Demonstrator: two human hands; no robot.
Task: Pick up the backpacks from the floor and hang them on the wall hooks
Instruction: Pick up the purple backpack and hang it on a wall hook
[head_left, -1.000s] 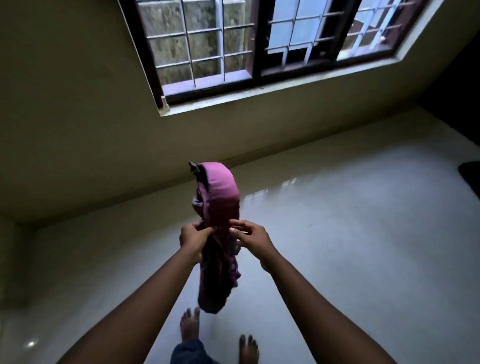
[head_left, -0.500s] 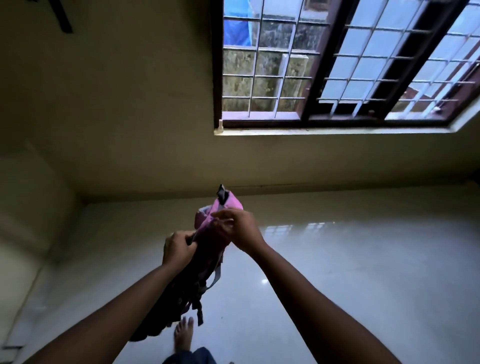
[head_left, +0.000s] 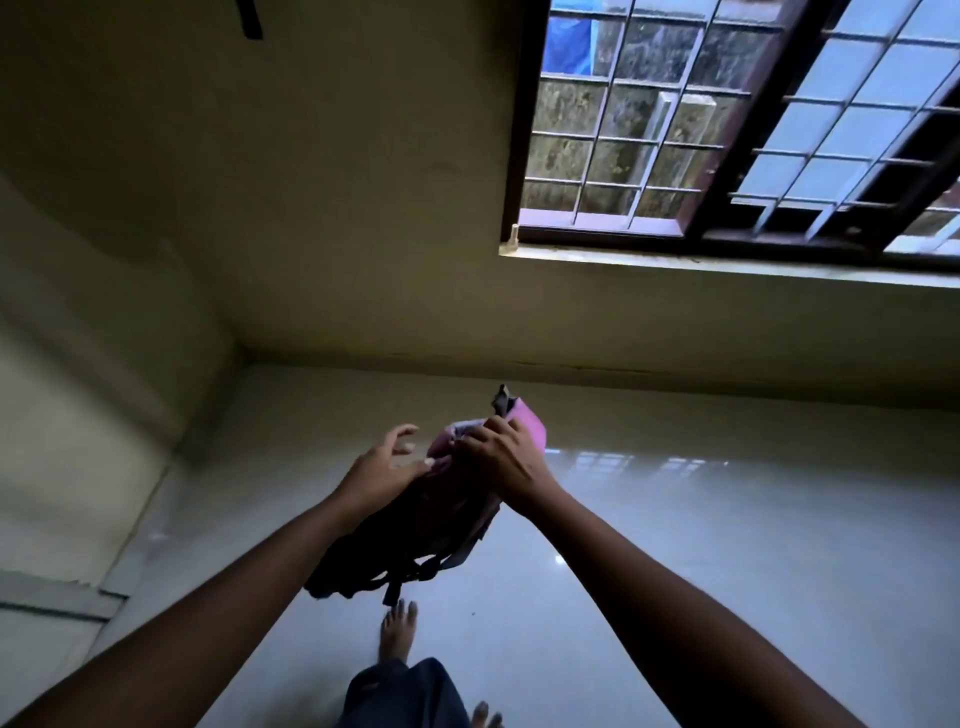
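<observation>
Above the glossy pale floor (head_left: 727, 571) and before the yellowish wall (head_left: 363, 234) with its barred window (head_left: 675, 130), you hold the backpack (head_left: 415, 540) in the air. Its long axis slants from the dark bottom at lower left up to the pink top at upper right. Your right hand (head_left: 501, 465) grips that top. Your left hand (head_left: 382, 470) is loosely spread, fingertips touching the fabric. Dark straps dangle beneath.

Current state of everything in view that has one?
backpack: off the floor, held by its top, straps dangling.
right hand: grips the backpack's top.
left hand: fingers spread beside the backpack, gripping nothing.
window: barred; open or shut unclear.
</observation>
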